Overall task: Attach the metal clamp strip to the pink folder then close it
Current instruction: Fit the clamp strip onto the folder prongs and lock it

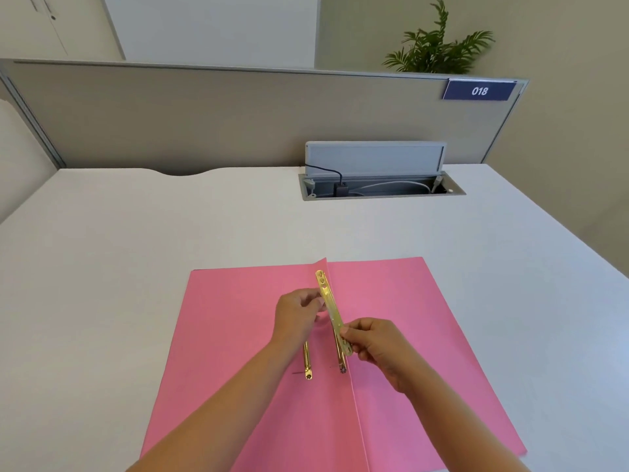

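Note:
A pink folder (238,335) lies open on the white desk, its spine crease running down the middle. A gold metal clamp strip (329,301) is held tilted above the crease. My right hand (377,345) pinches its lower part. My left hand (296,315) holds the strip's upper middle from the left. A second gold prong piece (307,364) lies flat on the folder's left leaf under my left wrist. Another prong end (342,364) hangs below the strip near the crease.
The white desk (136,233) spreads to all sides of the folder. An open cable tray (377,187) with a plug and cords sits at the back right. A grey partition (204,114) with a "018" label stands behind the desk.

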